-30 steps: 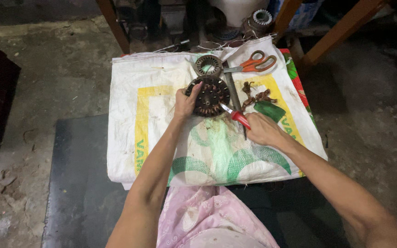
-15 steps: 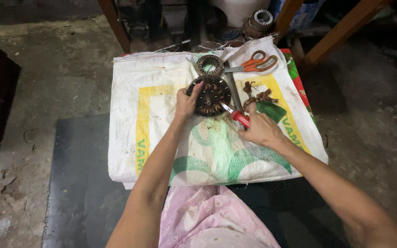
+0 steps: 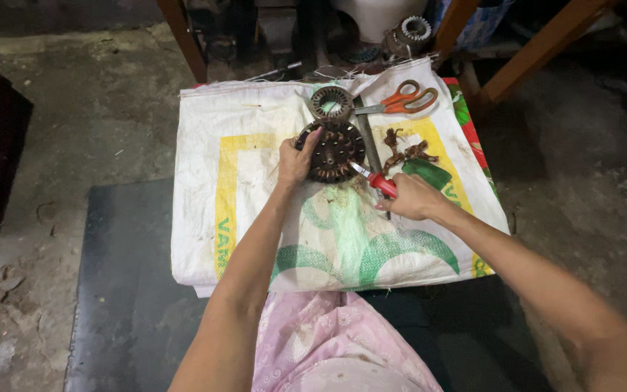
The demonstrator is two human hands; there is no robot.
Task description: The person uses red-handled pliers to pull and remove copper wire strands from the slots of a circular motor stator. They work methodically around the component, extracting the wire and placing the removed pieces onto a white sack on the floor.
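Seen from above, a person's left hand (image 3: 295,161) grips the left rim of a round, dark motor stator (image 3: 337,150) with copper windings, which lies on a white woven sack (image 3: 255,210) spread over the floor. The right hand (image 3: 414,197) is closed around a red-handled cutter (image 3: 376,181) whose metal tip touches the stator's lower right edge. Just beyond the stator lies a smaller grey stator ring (image 3: 330,101), with orange-handled scissors (image 3: 404,99) to its right and a clump of brown copper wire scraps (image 3: 404,151) near the right hand.
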